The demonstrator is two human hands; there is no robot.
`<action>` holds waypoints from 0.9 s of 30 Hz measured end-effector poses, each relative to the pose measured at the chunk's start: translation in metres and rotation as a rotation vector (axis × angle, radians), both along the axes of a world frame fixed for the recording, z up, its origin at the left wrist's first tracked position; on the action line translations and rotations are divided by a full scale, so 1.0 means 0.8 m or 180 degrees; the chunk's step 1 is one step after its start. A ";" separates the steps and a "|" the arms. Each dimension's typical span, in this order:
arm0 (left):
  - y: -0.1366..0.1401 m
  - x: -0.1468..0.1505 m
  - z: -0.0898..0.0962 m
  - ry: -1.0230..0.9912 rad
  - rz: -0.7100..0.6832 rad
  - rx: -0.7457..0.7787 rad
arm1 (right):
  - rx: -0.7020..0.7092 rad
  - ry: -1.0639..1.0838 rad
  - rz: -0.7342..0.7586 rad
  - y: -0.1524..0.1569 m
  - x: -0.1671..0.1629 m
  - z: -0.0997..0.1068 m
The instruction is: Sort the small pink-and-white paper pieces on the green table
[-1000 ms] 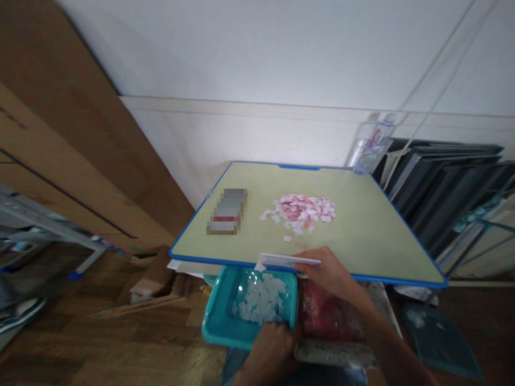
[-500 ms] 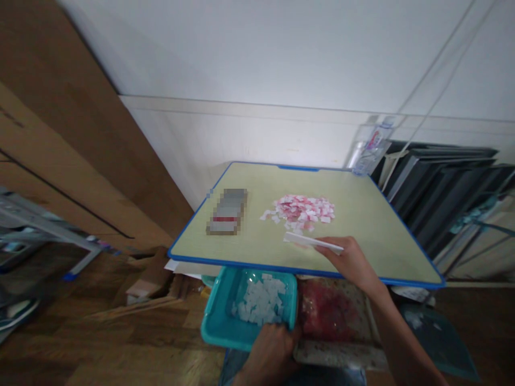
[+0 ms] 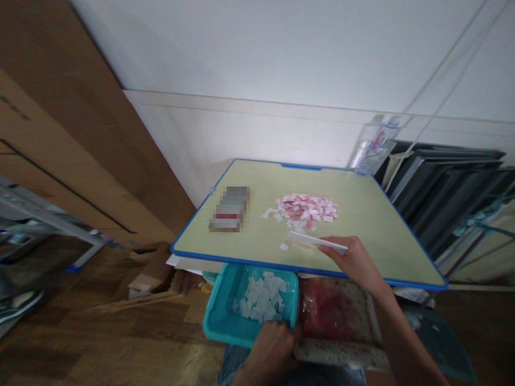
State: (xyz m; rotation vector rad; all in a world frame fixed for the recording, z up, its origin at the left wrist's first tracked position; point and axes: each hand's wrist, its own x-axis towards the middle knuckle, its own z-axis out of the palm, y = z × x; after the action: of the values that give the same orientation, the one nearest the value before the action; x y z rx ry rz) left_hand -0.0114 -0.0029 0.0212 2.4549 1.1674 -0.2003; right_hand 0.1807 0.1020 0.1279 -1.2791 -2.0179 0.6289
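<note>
My right hand (image 3: 356, 260) is closed around one end of a flat white strip (image 3: 303, 239), held low over the yellow-green tabletop (image 3: 241, 249). Beyond the strip lies a loose pile of small pink and white square pieces (image 3: 308, 208). One white piece (image 3: 284, 246) rests alone by the strip's left end. Below the table's front edge, my left hand (image 3: 276, 343) is closed on the near right rim of a teal basin (image 3: 225, 335). Small white pieces (image 3: 261, 297) lie in that basin. Its gripping fingers are partly hidden.
A stained tray (image 3: 341, 351) with red residue sits right of the basin. A blurred-out flat object (image 3: 230, 209) lies on the tabletop's left. A clear bottle (image 3: 378, 145) stands at the back right corner, near dark panels (image 3: 446, 187). Cardboard (image 3: 151, 273) lies on the floor at left.
The view has shifted slightly. The single white piece beside the strip's left end has come into sight. Both hands keep their grips and have hardly moved.
</note>
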 end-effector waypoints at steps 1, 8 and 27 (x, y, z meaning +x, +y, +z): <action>0.000 0.000 -0.001 -0.0023 0.0008 0.0025 | -0.0034 -0.0004 0.0027 0.000 0.000 -0.001; -0.001 0.000 -0.004 -0.0031 0.0042 -0.0016 | -0.0184 0.0092 0.0072 -0.003 -0.006 -0.001; 0.000 -0.001 -0.003 -0.0023 0.0042 -0.0060 | -0.0357 -0.0075 0.0139 -0.007 -0.017 -0.004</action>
State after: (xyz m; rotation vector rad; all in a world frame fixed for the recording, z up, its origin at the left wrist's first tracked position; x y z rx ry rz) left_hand -0.0118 -0.0027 0.0190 2.4289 1.1730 -0.1975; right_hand 0.1672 0.0960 0.1251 -1.3158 -2.0595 0.7603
